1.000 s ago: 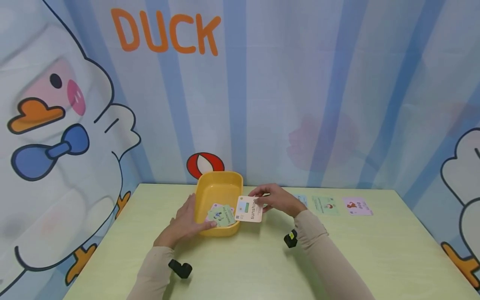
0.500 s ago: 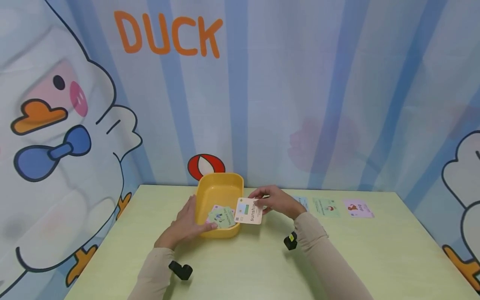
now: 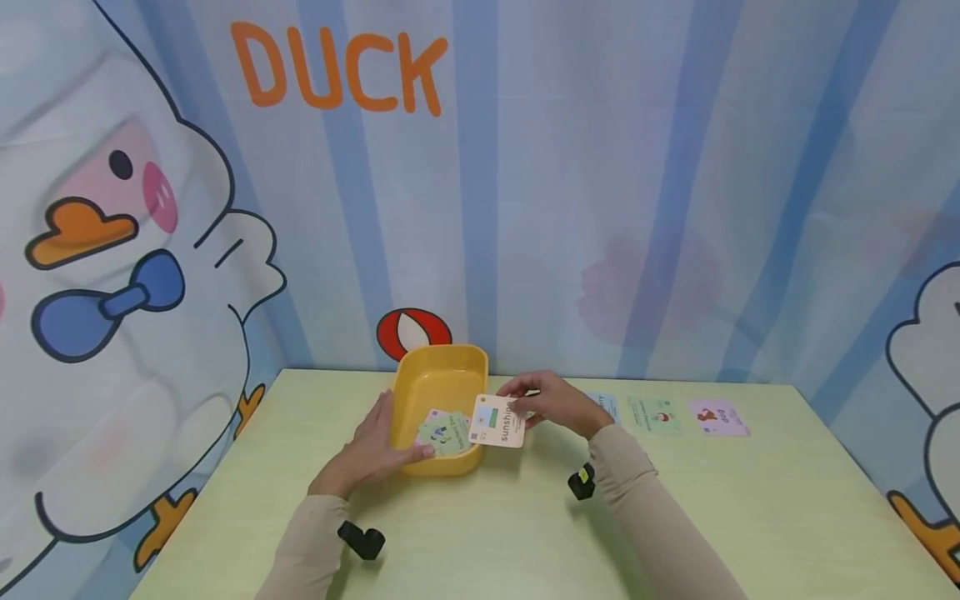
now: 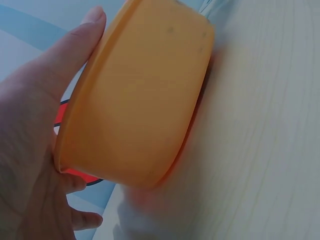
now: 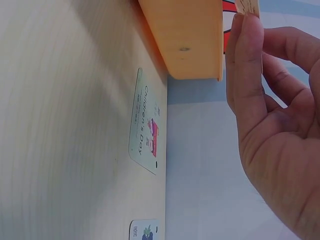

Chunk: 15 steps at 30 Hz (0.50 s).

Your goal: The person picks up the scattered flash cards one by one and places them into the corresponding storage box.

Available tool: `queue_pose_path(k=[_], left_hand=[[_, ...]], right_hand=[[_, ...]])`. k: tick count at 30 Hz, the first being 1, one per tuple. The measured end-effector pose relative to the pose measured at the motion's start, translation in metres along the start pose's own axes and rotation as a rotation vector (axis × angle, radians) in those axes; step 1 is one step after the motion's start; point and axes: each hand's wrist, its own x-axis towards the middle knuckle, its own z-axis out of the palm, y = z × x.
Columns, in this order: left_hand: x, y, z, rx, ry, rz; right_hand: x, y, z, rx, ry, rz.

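Observation:
In the head view, my right hand (image 3: 555, 403) pinches a cream card printed "sunshine" (image 3: 497, 422) at its right edge, over the right rim of a yellow plastic bin (image 3: 441, 358). The right wrist view shows the card's corner (image 5: 247, 6) between thumb and fingers. My left hand (image 3: 367, 446) holds the bin at its near left corner, thumb over the rim, as the left wrist view also shows against the bin wall (image 4: 135, 95). Inside the bin a green card (image 3: 446, 433) overlaps a pinkish-purple card (image 3: 431, 417); their print is too small to read fully.
Right of the bin lie a blue card (image 3: 606, 406), a green card (image 3: 654, 415) and a purple "dog" card (image 3: 720, 417). In the right wrist view a "Children's Day" card (image 5: 145, 122) lies on the table near the bin. A printed curtain (image 3: 540, 208) hangs behind the table's far edge.

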Motion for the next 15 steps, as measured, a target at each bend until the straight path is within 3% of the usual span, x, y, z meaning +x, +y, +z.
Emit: queue_pose_path(k=[15], left_hand=[[-0.0025,0.0060,-0.0006,0.078,0.004,-0.009]], right_hand=[[-0.0032,0.0010,0.0005,-0.006,-0.002,-0.010]])
